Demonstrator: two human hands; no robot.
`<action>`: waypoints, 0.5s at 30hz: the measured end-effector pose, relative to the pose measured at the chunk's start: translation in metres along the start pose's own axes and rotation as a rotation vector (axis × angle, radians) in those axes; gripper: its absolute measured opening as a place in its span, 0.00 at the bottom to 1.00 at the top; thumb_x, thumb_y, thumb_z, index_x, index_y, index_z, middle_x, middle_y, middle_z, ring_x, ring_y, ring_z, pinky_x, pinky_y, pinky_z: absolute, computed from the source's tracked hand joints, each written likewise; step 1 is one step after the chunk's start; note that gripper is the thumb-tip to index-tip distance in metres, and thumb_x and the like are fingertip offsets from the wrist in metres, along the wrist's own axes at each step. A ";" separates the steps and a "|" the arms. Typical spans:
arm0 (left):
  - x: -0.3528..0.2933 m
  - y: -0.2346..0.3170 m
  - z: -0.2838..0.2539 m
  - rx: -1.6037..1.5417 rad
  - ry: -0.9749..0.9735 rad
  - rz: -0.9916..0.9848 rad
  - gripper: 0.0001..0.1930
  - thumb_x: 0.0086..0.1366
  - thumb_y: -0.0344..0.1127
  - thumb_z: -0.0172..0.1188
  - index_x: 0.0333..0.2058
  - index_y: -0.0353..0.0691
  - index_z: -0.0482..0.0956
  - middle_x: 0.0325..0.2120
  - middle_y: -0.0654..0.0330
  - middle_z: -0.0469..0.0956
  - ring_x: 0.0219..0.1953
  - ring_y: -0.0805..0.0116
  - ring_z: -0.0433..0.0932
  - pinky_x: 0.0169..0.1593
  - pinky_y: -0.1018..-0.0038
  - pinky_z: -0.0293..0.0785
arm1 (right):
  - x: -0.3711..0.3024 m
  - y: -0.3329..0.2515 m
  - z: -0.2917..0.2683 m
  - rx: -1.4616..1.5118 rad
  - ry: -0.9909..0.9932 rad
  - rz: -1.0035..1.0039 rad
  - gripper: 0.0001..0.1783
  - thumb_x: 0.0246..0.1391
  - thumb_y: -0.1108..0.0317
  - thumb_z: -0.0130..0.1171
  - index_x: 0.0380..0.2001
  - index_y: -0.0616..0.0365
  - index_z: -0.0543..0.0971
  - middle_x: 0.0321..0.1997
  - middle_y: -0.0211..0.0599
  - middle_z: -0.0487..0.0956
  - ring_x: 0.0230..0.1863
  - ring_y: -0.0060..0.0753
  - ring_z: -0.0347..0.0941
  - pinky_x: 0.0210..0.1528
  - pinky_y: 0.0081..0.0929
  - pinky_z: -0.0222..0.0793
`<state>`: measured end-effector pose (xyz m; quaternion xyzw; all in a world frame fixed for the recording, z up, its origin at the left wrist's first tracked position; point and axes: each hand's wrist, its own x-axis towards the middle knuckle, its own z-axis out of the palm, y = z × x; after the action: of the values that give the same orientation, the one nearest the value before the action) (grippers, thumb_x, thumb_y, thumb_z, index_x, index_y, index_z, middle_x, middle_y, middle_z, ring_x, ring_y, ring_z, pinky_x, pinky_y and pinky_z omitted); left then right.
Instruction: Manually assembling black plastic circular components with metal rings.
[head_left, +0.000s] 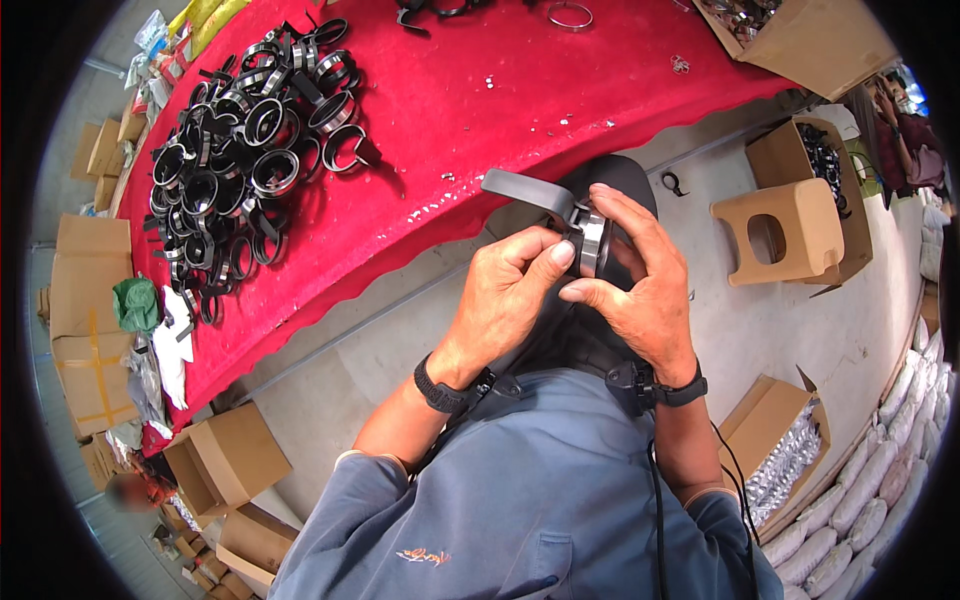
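Observation:
Both my hands hold one black ring-shaped part with a silver metal band and a flat black handle (527, 190) that sticks out to the upper left. My left hand (508, 290) pinches the ring's left side, thumb laid on it near the handle's base. Around the right side curl the fingers of my right hand (645, 285), its thumb below the ring. The part is in front of my chest, just off the edge of the red-covered table (440, 120). A large pile of similar black rings with handles (240, 160) lies on the table to the left.
A thin metal ring (570, 15) and small white scraps lie on the table. At right stand a cardboard box of black parts (780, 155) and a cardboard piece with a hole (790, 235). A box of silvery pieces (770, 450) is lower right; more cartons (225, 455) stand left.

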<state>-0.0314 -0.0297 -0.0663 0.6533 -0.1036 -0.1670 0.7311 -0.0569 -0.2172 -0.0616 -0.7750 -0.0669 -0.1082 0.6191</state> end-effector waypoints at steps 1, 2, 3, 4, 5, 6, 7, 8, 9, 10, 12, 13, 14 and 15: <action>0.000 -0.001 0.000 -0.002 0.004 0.001 0.17 0.81 0.41 0.59 0.40 0.30 0.85 0.35 0.60 0.86 0.39 0.76 0.81 0.46 0.72 0.79 | 0.000 0.001 0.001 0.023 0.004 -0.007 0.51 0.34 0.70 0.87 0.66 0.59 0.78 0.71 0.48 0.77 0.70 0.46 0.76 0.70 0.40 0.78; -0.001 -0.002 0.002 -0.001 0.003 0.004 0.17 0.81 0.41 0.59 0.40 0.30 0.85 0.35 0.60 0.86 0.39 0.76 0.81 0.46 0.72 0.79 | -0.001 0.002 0.002 0.046 0.008 -0.015 0.50 0.34 0.71 0.87 0.66 0.59 0.78 0.71 0.48 0.77 0.70 0.46 0.76 0.70 0.40 0.79; -0.001 -0.003 0.004 0.015 0.019 0.038 0.17 0.81 0.41 0.59 0.40 0.30 0.85 0.34 0.60 0.86 0.39 0.76 0.81 0.45 0.72 0.79 | -0.002 0.003 0.004 0.045 0.011 -0.018 0.50 0.34 0.71 0.87 0.66 0.59 0.78 0.71 0.48 0.77 0.70 0.46 0.76 0.70 0.40 0.79; -0.001 -0.004 0.005 0.030 0.035 0.072 0.17 0.81 0.41 0.59 0.40 0.30 0.85 0.34 0.60 0.87 0.39 0.76 0.81 0.44 0.72 0.79 | -0.003 0.004 0.006 0.028 0.023 -0.029 0.50 0.35 0.70 0.87 0.67 0.59 0.77 0.71 0.48 0.76 0.71 0.46 0.76 0.69 0.40 0.79; 0.000 -0.004 0.004 0.032 0.033 0.074 0.17 0.81 0.41 0.59 0.40 0.30 0.85 0.34 0.60 0.87 0.39 0.76 0.81 0.44 0.72 0.79 | -0.004 0.004 0.007 0.012 0.035 -0.040 0.50 0.35 0.70 0.87 0.67 0.59 0.77 0.71 0.48 0.76 0.71 0.47 0.75 0.69 0.40 0.80; 0.000 -0.004 0.003 0.037 0.014 0.052 0.17 0.81 0.41 0.59 0.40 0.30 0.84 0.34 0.60 0.86 0.39 0.76 0.81 0.45 0.72 0.79 | -0.005 0.004 0.007 0.012 0.037 -0.042 0.50 0.35 0.70 0.87 0.67 0.59 0.77 0.71 0.48 0.76 0.71 0.47 0.75 0.69 0.40 0.80; 0.001 -0.005 0.001 0.043 -0.005 0.031 0.17 0.81 0.41 0.59 0.39 0.31 0.84 0.35 0.61 0.86 0.39 0.76 0.80 0.46 0.72 0.79 | -0.005 0.003 0.006 0.012 0.026 -0.032 0.49 0.37 0.70 0.86 0.67 0.59 0.77 0.71 0.48 0.76 0.70 0.45 0.76 0.70 0.40 0.78; 0.003 -0.009 -0.002 0.044 -0.006 0.033 0.17 0.81 0.41 0.59 0.39 0.31 0.84 0.35 0.61 0.86 0.39 0.76 0.80 0.46 0.72 0.79 | -0.006 0.003 0.005 0.012 0.013 -0.023 0.48 0.40 0.70 0.86 0.67 0.59 0.77 0.71 0.47 0.76 0.70 0.44 0.76 0.71 0.39 0.77; 0.005 -0.015 -0.007 0.070 -0.035 0.056 0.17 0.81 0.42 0.59 0.40 0.31 0.84 0.34 0.61 0.86 0.40 0.76 0.80 0.46 0.72 0.78 | -0.005 0.002 0.003 0.012 0.014 -0.025 0.48 0.40 0.70 0.86 0.67 0.59 0.77 0.71 0.47 0.76 0.70 0.44 0.76 0.71 0.39 0.77; 0.007 -0.019 -0.012 0.096 -0.064 0.078 0.17 0.81 0.42 0.59 0.40 0.32 0.84 0.34 0.61 0.85 0.41 0.76 0.80 0.47 0.72 0.78 | -0.003 0.000 0.000 0.148 0.000 0.036 0.42 0.48 0.68 0.82 0.67 0.60 0.77 0.70 0.46 0.77 0.69 0.42 0.76 0.71 0.38 0.76; 0.010 -0.016 -0.018 0.039 -0.153 0.062 0.17 0.81 0.42 0.59 0.41 0.32 0.83 0.34 0.62 0.85 0.41 0.76 0.79 0.47 0.72 0.77 | 0.002 0.009 -0.004 0.439 0.062 0.070 0.26 0.73 0.56 0.63 0.63 0.64 0.79 0.61 0.42 0.81 0.63 0.34 0.78 0.65 0.31 0.76; 0.012 -0.014 -0.020 -0.019 -0.235 0.044 0.17 0.82 0.43 0.59 0.41 0.32 0.83 0.34 0.62 0.84 0.41 0.76 0.79 0.48 0.72 0.77 | 0.005 0.012 -0.007 0.376 0.133 0.134 0.24 0.77 0.52 0.56 0.55 0.66 0.81 0.52 0.40 0.82 0.55 0.31 0.79 0.57 0.28 0.76; 0.012 -0.013 -0.018 -0.021 -0.242 0.039 0.17 0.82 0.43 0.59 0.41 0.32 0.83 0.34 0.62 0.84 0.41 0.76 0.79 0.48 0.72 0.77 | 0.008 0.011 -0.008 0.311 0.205 0.202 0.29 0.80 0.48 0.49 0.46 0.67 0.84 0.43 0.37 0.83 0.47 0.28 0.79 0.49 0.26 0.77; 0.012 -0.010 -0.017 0.006 -0.278 0.063 0.17 0.82 0.43 0.58 0.41 0.33 0.83 0.34 0.62 0.84 0.40 0.76 0.79 0.47 0.72 0.77 | 0.011 0.010 -0.009 0.310 0.212 0.207 0.29 0.80 0.48 0.49 0.46 0.67 0.84 0.43 0.37 0.83 0.47 0.28 0.79 0.49 0.26 0.77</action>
<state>-0.0148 -0.0194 -0.0790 0.6224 -0.2249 -0.2325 0.7127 -0.0445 -0.2282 -0.0663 -0.6575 0.0625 -0.1134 0.7423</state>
